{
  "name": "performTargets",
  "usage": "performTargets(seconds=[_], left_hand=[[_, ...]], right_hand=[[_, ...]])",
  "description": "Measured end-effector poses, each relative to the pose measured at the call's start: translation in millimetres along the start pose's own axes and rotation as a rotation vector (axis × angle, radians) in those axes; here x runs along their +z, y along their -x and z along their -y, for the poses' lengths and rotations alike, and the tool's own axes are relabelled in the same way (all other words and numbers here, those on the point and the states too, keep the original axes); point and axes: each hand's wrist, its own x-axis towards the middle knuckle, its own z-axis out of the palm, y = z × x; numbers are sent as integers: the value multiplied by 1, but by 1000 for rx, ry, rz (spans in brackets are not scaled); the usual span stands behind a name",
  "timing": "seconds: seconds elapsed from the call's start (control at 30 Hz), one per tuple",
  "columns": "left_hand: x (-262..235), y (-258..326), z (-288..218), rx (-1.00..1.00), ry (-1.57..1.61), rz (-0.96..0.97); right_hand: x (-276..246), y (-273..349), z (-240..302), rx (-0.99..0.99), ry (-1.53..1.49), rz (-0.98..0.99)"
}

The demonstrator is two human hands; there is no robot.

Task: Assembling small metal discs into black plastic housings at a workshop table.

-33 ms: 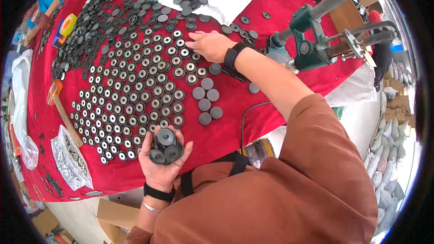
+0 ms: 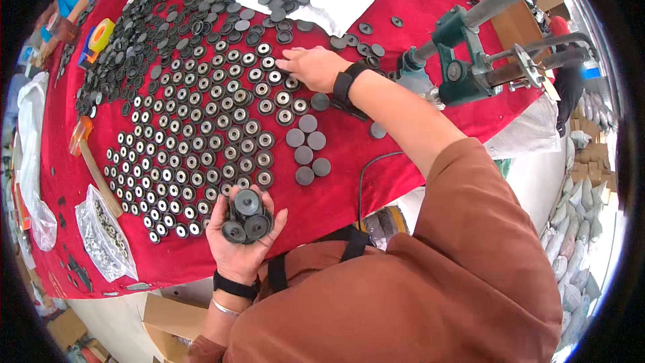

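Note:
Palm up, my left hand point(image 2: 242, 245) cradles several round dark-grey caps point(image 2: 248, 202) with its fingers curled around them, over the near edge of the red cloth. My right hand point(image 2: 314, 69) reaches over the far right part of a broad array of black discs with metal ring centres point(image 2: 215, 142). Its visible fingers stretch leftward beside the discs there, slightly apart; their undersides and anything beneath the palm are hidden. Several plain grey caps point(image 2: 304, 175) lie flat on the cloth below that hand.
A green hand press point(image 2: 457, 60) stands on the right. Loose black caps point(image 2: 121, 60) are heaped at the far left, near a tape roll point(image 2: 101, 36). A hammer point(image 2: 99, 173) and a clear bag of small metal parts point(image 2: 105, 234) lie on the left. A black cable point(image 2: 363, 185) crosses the near cloth.

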Motion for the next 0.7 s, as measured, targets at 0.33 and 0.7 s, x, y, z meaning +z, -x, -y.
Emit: performTargets(seconds=[0.33, 0.7], left_hand=[[18, -30, -10, -87, 26, 86], [-10, -18, -26, -291, -164, -68]], right_hand=[[-70, 48, 40, 327, -66, -193], [-78, 82, 206, 457, -885, -32]])
